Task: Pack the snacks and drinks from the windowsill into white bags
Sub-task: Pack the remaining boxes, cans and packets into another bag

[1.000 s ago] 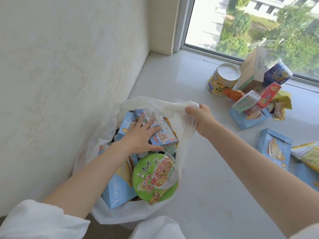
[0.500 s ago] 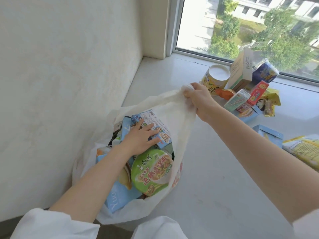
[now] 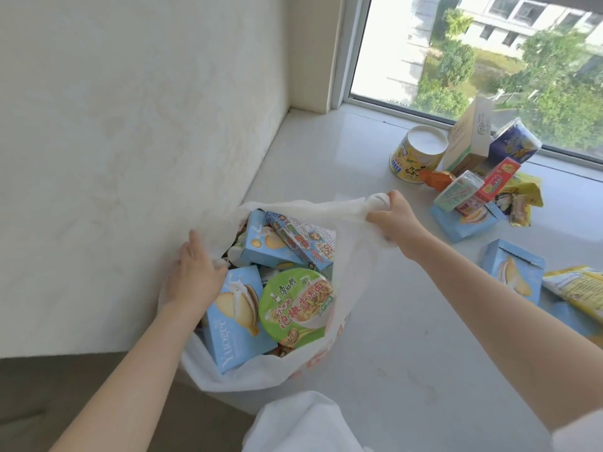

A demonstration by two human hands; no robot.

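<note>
A white bag (image 3: 355, 265) stands on the windowsill (image 3: 391, 337) by the left wall, stuffed with snacks. On top lie a green noodle bowl (image 3: 295, 308), a light blue biscuit box (image 3: 235, 321), another blue box (image 3: 264, 243) and a printed carton (image 3: 303, 243). My right hand (image 3: 390, 216) grips the bunched far edge of the bag and holds it up. At the bag's left rim my left hand (image 3: 192, 275) has its fingers curled over the fabric.
More snacks lie at the right by the window: a yellow can (image 3: 417, 154), a tall white carton (image 3: 470, 135), a dark blue cup (image 3: 512, 141), small drink cartons (image 3: 456, 190), blue boxes (image 3: 509, 272) and a yellow packet (image 3: 577, 291). A second white bag (image 3: 300, 422) lies at the bottom.
My left hand has come off the printed carton inside the bag and moved to the bag's left rim. My right hand has pulled the far edge further right.
</note>
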